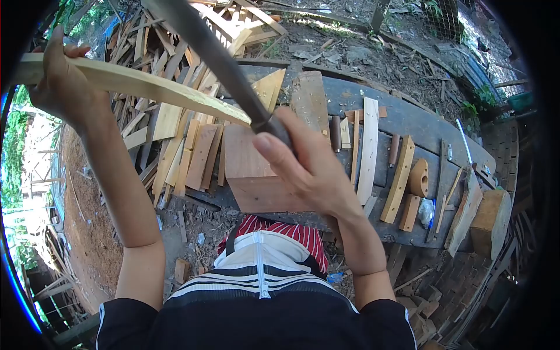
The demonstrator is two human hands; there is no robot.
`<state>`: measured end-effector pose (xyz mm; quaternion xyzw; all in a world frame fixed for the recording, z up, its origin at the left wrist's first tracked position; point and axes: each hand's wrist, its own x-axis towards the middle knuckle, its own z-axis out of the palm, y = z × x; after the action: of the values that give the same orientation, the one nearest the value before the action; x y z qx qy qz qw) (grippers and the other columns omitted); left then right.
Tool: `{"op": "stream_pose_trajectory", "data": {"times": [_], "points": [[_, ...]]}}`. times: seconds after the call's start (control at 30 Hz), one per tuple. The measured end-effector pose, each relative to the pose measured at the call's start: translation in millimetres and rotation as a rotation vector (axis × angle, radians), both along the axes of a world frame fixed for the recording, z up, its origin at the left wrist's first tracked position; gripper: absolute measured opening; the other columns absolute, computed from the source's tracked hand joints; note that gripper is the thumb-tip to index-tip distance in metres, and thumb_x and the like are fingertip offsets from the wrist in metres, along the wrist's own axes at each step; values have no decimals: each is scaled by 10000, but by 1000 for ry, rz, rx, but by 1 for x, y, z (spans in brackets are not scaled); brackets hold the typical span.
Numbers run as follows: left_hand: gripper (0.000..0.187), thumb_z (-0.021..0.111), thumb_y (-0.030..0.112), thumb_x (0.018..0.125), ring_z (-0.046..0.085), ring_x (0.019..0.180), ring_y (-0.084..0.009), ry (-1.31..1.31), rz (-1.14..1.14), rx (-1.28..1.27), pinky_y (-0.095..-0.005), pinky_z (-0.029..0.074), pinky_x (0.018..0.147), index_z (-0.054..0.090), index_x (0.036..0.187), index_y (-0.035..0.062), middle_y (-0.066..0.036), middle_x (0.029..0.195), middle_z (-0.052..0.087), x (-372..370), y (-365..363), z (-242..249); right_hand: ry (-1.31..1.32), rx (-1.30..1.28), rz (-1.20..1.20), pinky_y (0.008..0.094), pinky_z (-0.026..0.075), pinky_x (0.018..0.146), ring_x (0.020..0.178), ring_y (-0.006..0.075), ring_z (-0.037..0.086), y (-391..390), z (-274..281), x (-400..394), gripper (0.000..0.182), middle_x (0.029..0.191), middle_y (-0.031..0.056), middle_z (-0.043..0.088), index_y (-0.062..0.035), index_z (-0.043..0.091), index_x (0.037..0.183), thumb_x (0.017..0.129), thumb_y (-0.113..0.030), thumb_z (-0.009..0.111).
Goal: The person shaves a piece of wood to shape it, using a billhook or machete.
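Note:
My left hand (69, 87) grips a long pale wooden strip (157, 87) near its far left end. The strip slants down to the right, and its near end reaches the top of a squared wooden block (265, 192); whether it touches the block is hidden. My right hand (312, 166) is wrapped round the handle of a machete (219, 64). Its dark, broad blade points up and left, crossing over the strip close to the strip's near end. Fresh, rough cut marks show along the strip's upper edge.
Behind the strip lies a heap of wood offcuts (169, 58). On the dark workbench (408, 116) to the right are a pale flat board (367, 151), a bar with holes (398, 179), a rounded wooden piece (418, 178) and a chunky block (491, 219). Chips litter the ground.

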<state>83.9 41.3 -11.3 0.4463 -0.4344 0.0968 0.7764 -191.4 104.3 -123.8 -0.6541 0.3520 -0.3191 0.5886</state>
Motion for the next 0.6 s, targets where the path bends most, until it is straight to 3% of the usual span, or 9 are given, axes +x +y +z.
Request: {"op": "stream_pose_trajectory", "data": {"times": [0.03,0.13,0.2,0.27,0.4,0.47,0.53,0.6], "points": [[233,700,56,761,634,590,-163,-34,-23,-12,-335,585,647,558,938,5,-76,618,597,0,-2,0,2,3,2,407,441,570,590,339,588,0,9,0,334,665,163,572,-8,483,983,967,-339,527],[199,682,40,755,629,592,-146,6,-10,1,-345,572,721,555,906,14,-69,599,587,10,-4,-1,-240,-393,-249,378,399,452,476,336,558,-1,7,5,235,587,142,531,-34,449,971,938,-225,581],[177,672,31,761,631,599,-145,15,4,9,-343,565,744,552,892,23,-78,612,593,13,-1,0,40,-259,-206,439,431,496,561,374,616,7,-37,8,265,616,179,564,-17,463,1010,941,-252,564],[166,633,0,778,602,594,-136,132,-37,96,-353,555,743,540,912,31,-70,630,568,10,5,1,508,-134,-71,539,444,642,722,456,639,21,-107,15,399,747,263,629,15,503,1087,964,-364,479],[172,581,-32,807,511,565,-113,108,-38,-3,-357,523,655,484,934,30,-25,639,490,15,14,-9,523,94,-12,502,454,664,736,452,630,15,-135,1,440,732,264,620,25,509,1082,967,-398,473],[205,585,-37,805,515,602,-113,105,-48,23,-376,538,712,480,969,26,-34,664,478,8,10,-6,394,162,34,391,454,512,510,233,567,2,-106,1,387,595,101,509,2,494,987,986,-385,485],[218,590,-35,812,531,631,-118,70,-59,54,-402,564,772,483,994,19,-45,698,487,7,4,-4,210,25,-10,301,391,468,501,101,479,-1,-66,2,390,585,19,431,-19,483,967,991,-408,484],[222,595,-22,808,541,592,-123,31,-57,65,-372,559,708,480,993,21,-48,664,508,16,0,-5,152,-63,-56,445,431,582,614,380,597,-5,-13,-2,354,640,194,559,-4,471,988,965,-355,521]]}}
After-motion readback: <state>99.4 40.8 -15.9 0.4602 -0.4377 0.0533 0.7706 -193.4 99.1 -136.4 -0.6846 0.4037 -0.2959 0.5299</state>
